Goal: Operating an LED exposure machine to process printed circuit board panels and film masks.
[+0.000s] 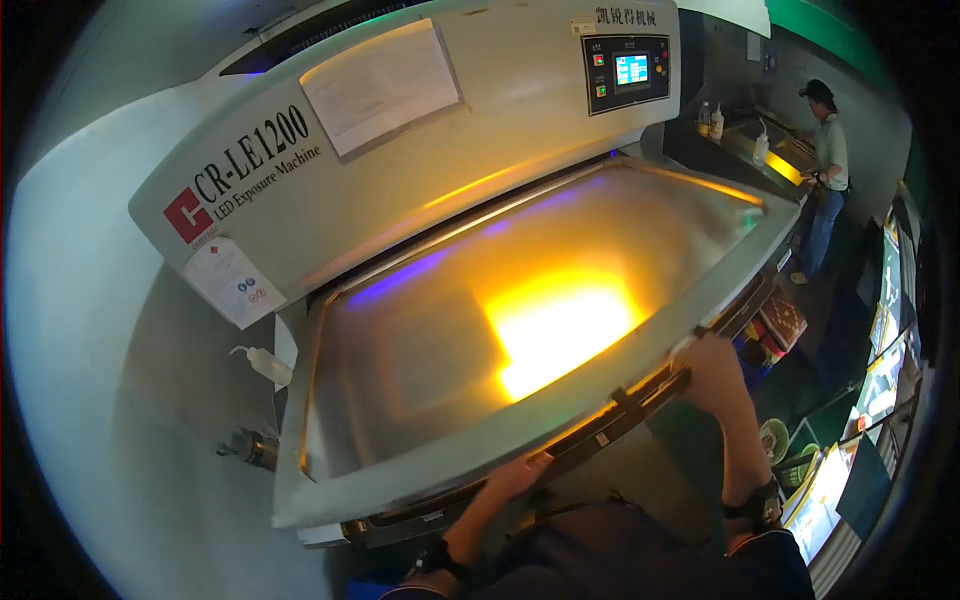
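Note:
A large grey-white exposure machine stands before me, its wide metal-framed bed (400, 400) reflecting a bright yellow-orange glow. Along the bed's near edge runs a dark rail (580, 437). My left hand (518, 473) is closed on this rail near its middle, with the fingertips partly hidden. Farther right, my right hand (712, 370) is curled round the same rail, knuckles up. Both forearms reach up from the lower edge, each with a dark band at the wrist.
A control panel (627, 73) with a lit screen and a taped paper sheet (380, 85) are on the machine's upper housing. At left hangs a white squeeze bottle (265, 365). A person (828, 170) works at another bench at far right. Green baskets (797, 465) sit low at right.

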{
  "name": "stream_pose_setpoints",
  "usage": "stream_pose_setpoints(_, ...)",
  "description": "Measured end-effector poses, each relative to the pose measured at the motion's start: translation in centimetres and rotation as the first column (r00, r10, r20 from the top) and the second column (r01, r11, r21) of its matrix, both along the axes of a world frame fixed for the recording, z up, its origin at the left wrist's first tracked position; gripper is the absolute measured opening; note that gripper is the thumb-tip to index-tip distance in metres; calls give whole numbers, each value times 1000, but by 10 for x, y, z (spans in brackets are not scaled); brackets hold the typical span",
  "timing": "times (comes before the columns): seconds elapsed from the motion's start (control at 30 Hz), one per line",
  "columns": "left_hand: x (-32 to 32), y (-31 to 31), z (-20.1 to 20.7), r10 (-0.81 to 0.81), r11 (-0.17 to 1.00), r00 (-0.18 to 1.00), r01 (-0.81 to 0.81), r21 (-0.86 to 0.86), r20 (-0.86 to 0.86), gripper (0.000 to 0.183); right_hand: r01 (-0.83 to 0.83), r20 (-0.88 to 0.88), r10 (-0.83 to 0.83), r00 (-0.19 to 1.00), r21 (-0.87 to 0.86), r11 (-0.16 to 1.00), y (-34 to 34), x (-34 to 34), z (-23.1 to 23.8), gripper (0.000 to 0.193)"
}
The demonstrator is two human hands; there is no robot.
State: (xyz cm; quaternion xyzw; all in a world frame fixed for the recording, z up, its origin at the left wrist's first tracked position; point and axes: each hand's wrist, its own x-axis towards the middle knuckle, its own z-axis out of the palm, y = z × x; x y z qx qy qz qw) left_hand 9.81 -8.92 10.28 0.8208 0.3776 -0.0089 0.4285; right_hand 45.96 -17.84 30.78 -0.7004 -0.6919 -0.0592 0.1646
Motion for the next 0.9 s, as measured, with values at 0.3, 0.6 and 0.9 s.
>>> stream_pose_setpoints(0.3,77,-12,18,-270,828,775,490,-273,571,56,221,199,-103,975,-784,581,-13,-1,-228,46)
stream_pose_setpoints(0.6,-20,65,-66,409,665,903,-198,720,-129,74,137,147,-21,989,-853,504,-12,-7,-230,53)
stream_pose_setpoints(0.9,-9,72,-67,465,685,874,-257,682,-138,73,-221,-848,-273,453,-404,888,-35,46,-246,33)
